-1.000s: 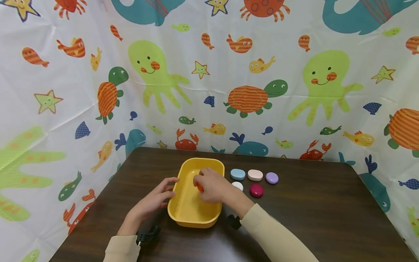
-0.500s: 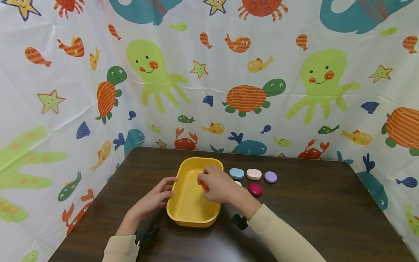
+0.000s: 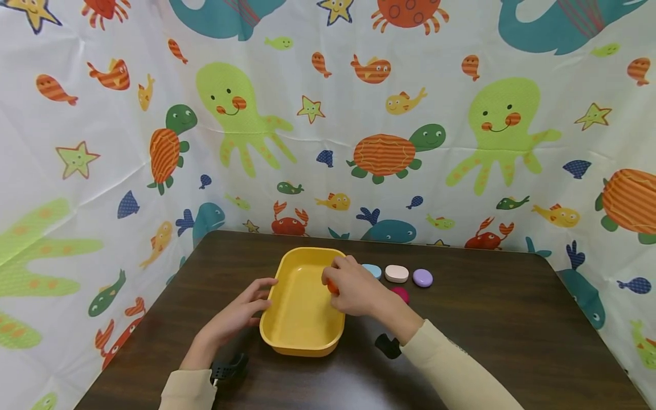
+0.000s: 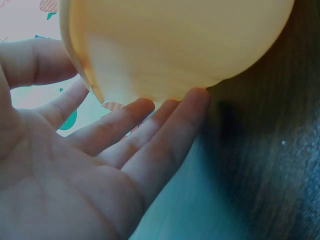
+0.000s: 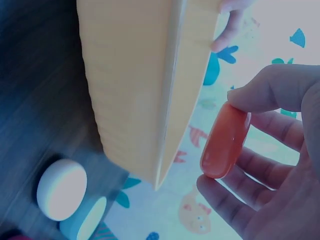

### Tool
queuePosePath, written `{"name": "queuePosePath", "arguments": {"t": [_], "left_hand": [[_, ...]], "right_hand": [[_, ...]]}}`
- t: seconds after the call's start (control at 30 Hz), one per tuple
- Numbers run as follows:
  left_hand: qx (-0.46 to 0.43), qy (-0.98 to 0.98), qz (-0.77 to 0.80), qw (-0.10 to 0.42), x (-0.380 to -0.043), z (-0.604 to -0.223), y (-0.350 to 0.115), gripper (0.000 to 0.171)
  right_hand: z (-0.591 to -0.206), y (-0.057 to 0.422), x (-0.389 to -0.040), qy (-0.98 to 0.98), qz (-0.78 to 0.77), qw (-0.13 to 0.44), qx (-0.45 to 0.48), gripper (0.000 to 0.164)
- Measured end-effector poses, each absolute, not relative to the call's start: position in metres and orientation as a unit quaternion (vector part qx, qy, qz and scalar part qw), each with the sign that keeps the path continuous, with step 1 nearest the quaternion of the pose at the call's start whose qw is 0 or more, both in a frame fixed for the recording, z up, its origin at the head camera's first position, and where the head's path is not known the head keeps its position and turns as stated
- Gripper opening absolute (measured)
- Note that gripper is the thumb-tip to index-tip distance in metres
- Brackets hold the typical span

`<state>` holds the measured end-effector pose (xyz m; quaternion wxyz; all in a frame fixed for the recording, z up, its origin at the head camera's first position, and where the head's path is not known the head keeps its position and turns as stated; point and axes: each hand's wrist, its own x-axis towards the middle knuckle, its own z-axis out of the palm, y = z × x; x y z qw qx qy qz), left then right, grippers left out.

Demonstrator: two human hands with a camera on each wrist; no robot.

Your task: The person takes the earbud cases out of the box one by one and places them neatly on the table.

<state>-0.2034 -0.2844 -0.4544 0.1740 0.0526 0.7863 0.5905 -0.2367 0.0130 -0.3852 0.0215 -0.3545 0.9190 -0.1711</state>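
Note:
My right hand (image 3: 359,287) pinches a glossy orange soap bar (image 5: 226,142) between thumb and fingertips. In the head view it is over the right rim of a yellow plastic tub (image 3: 302,351), with only part of the orange bar showing past the fingers. The right wrist view shows the bar beside and above the tub's outer wall. At the tub's left side my left hand (image 3: 241,310) rests relaxed fingers against the rim and wall. Its fingertips (image 4: 194,100) reach the wall's outside. The visible inside of the tub has nothing in it.
Right of the tub, a blue soap bar (image 3: 373,270), a pink one (image 3: 397,274), a purple one (image 3: 422,278) and a magenta one (image 3: 401,294) lie on the dark table (image 3: 512,330). A white bar (image 5: 61,190) is hidden from the head view by my right hand.
My right hand has moved right with the orange bar, from over the tub's middle to its right rim. It now hides the white bar. My left hand stays put.

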Motion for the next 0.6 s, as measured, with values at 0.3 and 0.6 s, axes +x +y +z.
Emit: {"name": "queuePosePath", "arguments": {"t": [0.3,0.6], "left_hand": [[0.048,0.786,0.591,0.175,-0.203,-0.454,-0.283,0.053],[0.046,0.788,0.588,0.175,-0.204,-0.455,-0.285,0.054]], "right_hand": [[-0.385,0.027,-0.236,0.928,-0.163,0.008,-0.334,0.030],[-0.390,0.046,-0.239,0.934,-0.146,-0.009,-0.326,0.029]]}}
